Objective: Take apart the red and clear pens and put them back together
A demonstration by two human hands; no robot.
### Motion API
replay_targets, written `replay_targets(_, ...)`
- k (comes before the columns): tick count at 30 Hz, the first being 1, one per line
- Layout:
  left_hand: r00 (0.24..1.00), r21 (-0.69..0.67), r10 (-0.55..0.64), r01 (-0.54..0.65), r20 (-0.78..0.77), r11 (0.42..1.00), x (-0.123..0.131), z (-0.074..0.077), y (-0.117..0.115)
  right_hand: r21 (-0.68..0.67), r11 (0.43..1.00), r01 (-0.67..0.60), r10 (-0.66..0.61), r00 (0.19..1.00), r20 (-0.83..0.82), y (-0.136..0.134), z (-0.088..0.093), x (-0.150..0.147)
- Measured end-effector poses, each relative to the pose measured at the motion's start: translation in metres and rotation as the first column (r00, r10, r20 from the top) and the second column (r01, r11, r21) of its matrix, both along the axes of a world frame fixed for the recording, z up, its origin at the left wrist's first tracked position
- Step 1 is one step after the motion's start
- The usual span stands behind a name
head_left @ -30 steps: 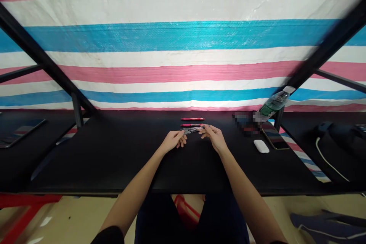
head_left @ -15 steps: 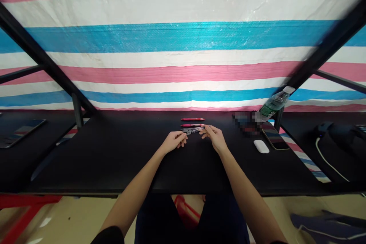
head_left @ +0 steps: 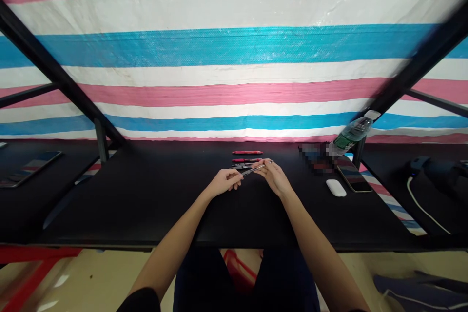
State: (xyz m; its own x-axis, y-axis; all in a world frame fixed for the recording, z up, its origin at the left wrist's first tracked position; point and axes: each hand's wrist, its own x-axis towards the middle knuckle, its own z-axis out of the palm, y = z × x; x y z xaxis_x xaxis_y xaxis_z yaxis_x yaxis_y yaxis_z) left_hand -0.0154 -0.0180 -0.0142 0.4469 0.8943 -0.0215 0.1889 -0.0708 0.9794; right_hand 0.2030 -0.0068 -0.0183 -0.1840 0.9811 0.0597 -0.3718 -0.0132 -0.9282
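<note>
Between my two hands a slim grey pen [head_left: 253,170] is held at a slant, its right end higher. My left hand [head_left: 224,182] pinches the lower left end with thumb and finger. At the upper right end, my right hand [head_left: 275,177] has its fingertips closed on the pen. Just behind it on the black table lie a dark grey pen [head_left: 239,166] and a red pen [head_left: 243,160], partly hidden by my right fingers. Farther back, another red pen [head_left: 247,152] lies parallel to the table's back edge.
On the right of the black table [head_left: 146,195] are a white earbud case [head_left: 335,187], a phone [head_left: 354,177] and a plastic bottle [head_left: 351,136] beside a blurred-out patch. A tablet [head_left: 32,168] lies on the left surface. Black posts [head_left: 73,97] flank a striped sheet [head_left: 234,73].
The grey pen has been lifted off the pens beneath and brought slightly toward me, now slanting between both hands. The red pens have stayed put.
</note>
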Motion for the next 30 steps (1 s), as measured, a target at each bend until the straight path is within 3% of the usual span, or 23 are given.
replay_targets(5,0.997,-0.017,0.043,-0.042,0.064,0.999,0.001,0.000,0.001,-0.038,0.997,0.061,-0.066,0.984,-0.168,0.004,0.002,0.009)
replay_targets(10,0.998,-0.012,0.036,-0.036,0.045,0.999,0.001,0.000,0.001,-0.001,0.996,0.093,-0.090,0.970,-0.224,0.004,0.009,0.014)
replay_targets(21,0.999,-0.008,0.044,-0.043,0.032,0.999,0.001,-0.001,0.001,0.028,0.950,0.312,-0.273,0.869,-0.413,0.000,0.017,0.023)
replay_targets(30,0.999,-0.011,0.043,-0.043,0.031,0.999,0.000,-0.002,0.001,0.034,0.957,0.287,-0.233,0.835,-0.498,0.000,0.017,0.025)
